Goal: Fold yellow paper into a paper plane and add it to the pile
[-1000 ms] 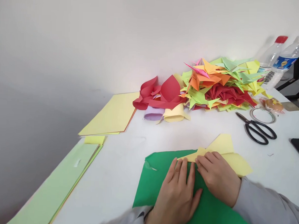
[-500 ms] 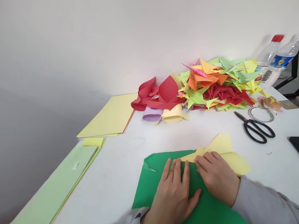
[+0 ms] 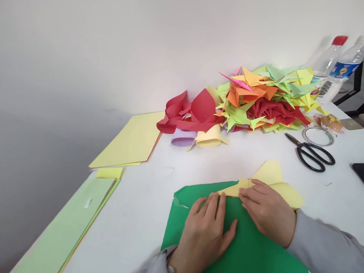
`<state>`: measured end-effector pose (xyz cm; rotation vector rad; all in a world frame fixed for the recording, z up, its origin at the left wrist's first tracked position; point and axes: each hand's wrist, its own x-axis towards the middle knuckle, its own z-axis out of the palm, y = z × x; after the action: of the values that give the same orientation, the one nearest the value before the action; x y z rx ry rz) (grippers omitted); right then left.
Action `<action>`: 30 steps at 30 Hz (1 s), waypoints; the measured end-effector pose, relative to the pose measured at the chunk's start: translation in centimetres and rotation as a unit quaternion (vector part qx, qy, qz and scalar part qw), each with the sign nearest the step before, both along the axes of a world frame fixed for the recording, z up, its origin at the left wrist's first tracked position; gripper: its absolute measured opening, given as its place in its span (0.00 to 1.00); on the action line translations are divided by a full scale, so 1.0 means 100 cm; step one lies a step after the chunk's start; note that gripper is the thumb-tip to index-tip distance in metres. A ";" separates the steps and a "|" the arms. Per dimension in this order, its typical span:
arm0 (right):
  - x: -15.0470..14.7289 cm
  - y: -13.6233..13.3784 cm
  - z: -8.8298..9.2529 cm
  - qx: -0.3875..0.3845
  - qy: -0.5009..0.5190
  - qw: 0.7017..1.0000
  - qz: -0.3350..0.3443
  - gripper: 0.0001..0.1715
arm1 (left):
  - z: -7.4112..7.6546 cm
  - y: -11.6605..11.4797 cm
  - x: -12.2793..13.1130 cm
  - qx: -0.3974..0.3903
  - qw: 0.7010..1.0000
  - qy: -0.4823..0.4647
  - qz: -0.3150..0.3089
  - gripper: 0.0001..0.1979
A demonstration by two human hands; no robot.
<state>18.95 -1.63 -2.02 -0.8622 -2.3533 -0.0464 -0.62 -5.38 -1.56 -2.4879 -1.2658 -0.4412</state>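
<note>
A piece of folded pale yellow paper (image 3: 269, 172), with a narrow pointed end and two wide flaps, lies across the far edge of a green sheet (image 3: 252, 252). My left hand (image 3: 203, 230) rests flat on the green sheet, its fingertips at the yellow paper's pointed left end and its thumb held apart. The fingers of my right hand (image 3: 271, 211) are together and curled over the middle of the folded paper, holding it down. That hand hides part of the paper's near side. A torn whitish patch marks the green sheet's left corner.
Folded paper shapes (image 3: 268, 104) in many colours are heaped against the wall. Beside them sit red paper curls (image 3: 203, 109). Black-handled scissors (image 3: 314, 154), a tape roll (image 3: 317, 136) and two plastic bottles (image 3: 344, 71) are at right. Yellow sheets (image 3: 130, 140) and light green sheets (image 3: 72, 216) lie left.
My left hand has slid slightly left along the paper, its fingers drawn closer together. My right fingers have shifted a little on the folded paper. The whole view has tilted slightly.
</note>
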 end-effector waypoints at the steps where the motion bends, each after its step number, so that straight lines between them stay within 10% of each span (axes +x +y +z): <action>1: 0.000 0.000 0.000 0.000 -0.009 1.000 0.001 0.14 | 0.001 0.001 0.000 -0.003 1.000 0.006 -0.001 0.23; 30: 0.025 -0.002 0.008 -0.033 -0.080 0.995 -0.047 0.09 | 0.012 0.014 0.043 -0.049 0.997 0.054 -0.008 0.16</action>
<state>21.46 -1.88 -1.17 -1.0358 -2.4720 -0.0800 3.64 -3.99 -0.31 -2.5662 -1.2540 -0.2515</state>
